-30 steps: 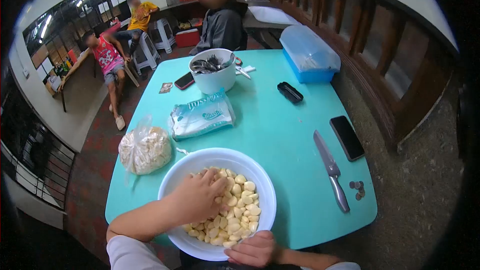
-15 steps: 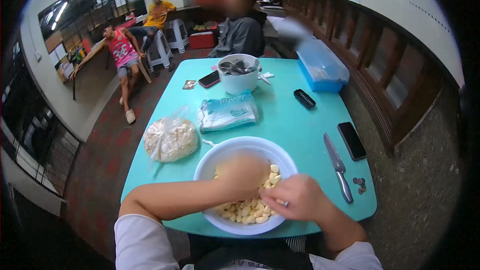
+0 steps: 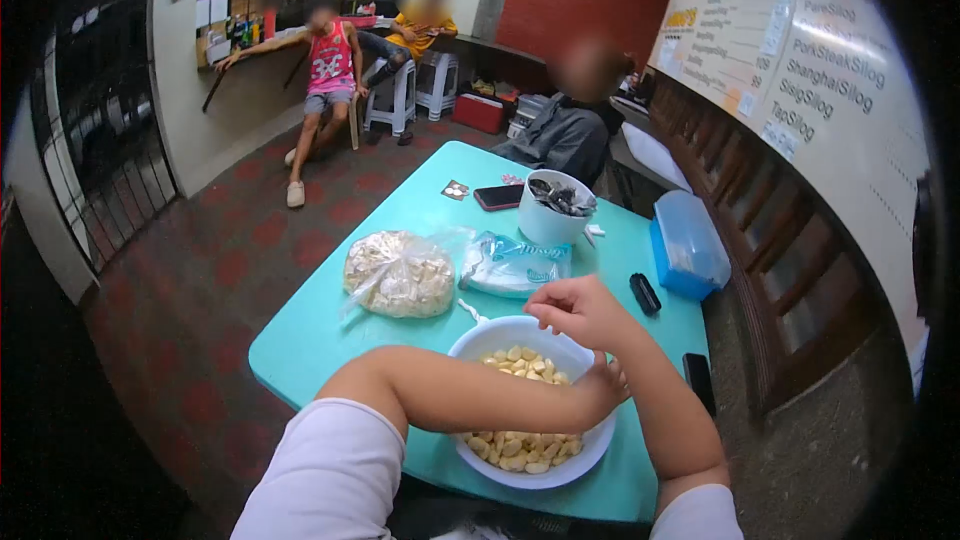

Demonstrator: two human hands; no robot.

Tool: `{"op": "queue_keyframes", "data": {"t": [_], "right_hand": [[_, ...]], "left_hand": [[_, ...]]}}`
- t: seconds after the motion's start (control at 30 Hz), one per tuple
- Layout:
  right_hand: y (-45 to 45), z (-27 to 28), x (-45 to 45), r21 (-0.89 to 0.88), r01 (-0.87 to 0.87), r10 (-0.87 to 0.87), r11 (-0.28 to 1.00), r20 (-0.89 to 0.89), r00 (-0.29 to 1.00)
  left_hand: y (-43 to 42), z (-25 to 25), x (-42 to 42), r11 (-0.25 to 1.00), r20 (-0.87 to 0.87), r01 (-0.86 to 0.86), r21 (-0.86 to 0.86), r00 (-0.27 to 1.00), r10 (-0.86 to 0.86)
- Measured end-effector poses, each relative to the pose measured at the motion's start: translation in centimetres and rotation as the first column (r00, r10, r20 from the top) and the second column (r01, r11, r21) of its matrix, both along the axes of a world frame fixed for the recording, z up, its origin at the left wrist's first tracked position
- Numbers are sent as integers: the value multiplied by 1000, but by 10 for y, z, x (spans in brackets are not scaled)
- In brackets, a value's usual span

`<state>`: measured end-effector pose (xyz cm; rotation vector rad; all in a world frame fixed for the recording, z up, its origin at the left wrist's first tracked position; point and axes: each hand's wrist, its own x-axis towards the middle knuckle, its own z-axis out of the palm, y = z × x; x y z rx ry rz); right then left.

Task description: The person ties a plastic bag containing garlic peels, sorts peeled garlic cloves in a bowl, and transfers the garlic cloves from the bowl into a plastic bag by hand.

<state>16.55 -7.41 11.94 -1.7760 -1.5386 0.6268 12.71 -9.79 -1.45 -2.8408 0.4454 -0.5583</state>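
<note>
A white bowl point(image 3: 590, 450) holds many pale peeled garlic cloves point(image 3: 520, 452). My left forearm crosses over it from the left. At the bowl's right side, my left hand point(image 3: 602, 390) is closed, its fingers curled close beside my right forearm; whether they touch it or hold anything is hidden. Above the bowl's far right rim is my right hand point(image 3: 578, 310), its fingers bent inward and closed; I cannot make out anything in them. Left of the bowl's far side sits a knotted clear plastic bag point(image 3: 400, 275) filled with whitish pieces.
Behind the bowl lie a wipes pack point(image 3: 515, 265) and a white tub point(image 3: 553, 215) with dark contents. Phones point(image 3: 498, 197), a black case point(image 3: 645, 294) and a blue box point(image 3: 690, 245) rest on the turquoise table point(image 3: 310, 340). One person point(image 3: 565, 140) sits beyond it, two others farther back.
My view has swung left and up. My right hand has lifted from the cloves to above the far rim. My left hand has moved from over the bowl to its right side.
</note>
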Motion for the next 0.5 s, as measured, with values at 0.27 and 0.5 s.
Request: {"op": "queue_keyframes", "data": {"t": [0.27, 0.5], "right_hand": [[42, 17, -10, -148, -129, 170, 981, 314, 934], [82, 97, -14, -68, -259, 268, 963, 184, 946]], "left_hand": [[43, -13, 32, 879, -145, 398, -261, 885, -443], [55, -14, 45, 774, -93, 454, -440, 835, -543]]}}
